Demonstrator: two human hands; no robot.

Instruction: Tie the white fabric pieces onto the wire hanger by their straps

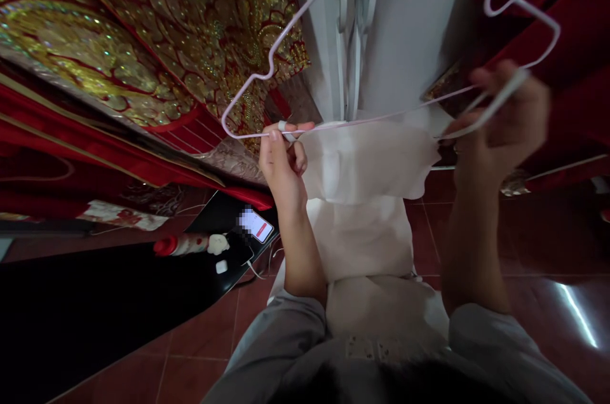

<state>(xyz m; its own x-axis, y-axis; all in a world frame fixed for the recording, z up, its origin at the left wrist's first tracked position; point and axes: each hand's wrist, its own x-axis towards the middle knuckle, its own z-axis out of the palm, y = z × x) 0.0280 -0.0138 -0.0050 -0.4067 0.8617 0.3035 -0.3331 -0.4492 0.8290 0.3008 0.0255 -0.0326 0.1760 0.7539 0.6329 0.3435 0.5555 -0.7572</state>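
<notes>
I hold up a thin white wire hanger (267, 67) in front of me. My left hand (282, 162) is closed on the hanger's bottom bar together with a strap of a white garment (366, 169). My right hand (500, 131) is blurred by motion; its fingers are closed on another white strap of the garment near the hanger's right end. The garment hangs down between my forearms toward my lap.
Red fabric with gold embroidery (143, 42) hangs at the left, dark red cloth (572, 74) at the right, a white post (395, 29) between them. A black table (95, 302) at lower left bears a phone (256, 225) and a red-capped bottle (183, 244). Red floor tiles (524, 251) lie below.
</notes>
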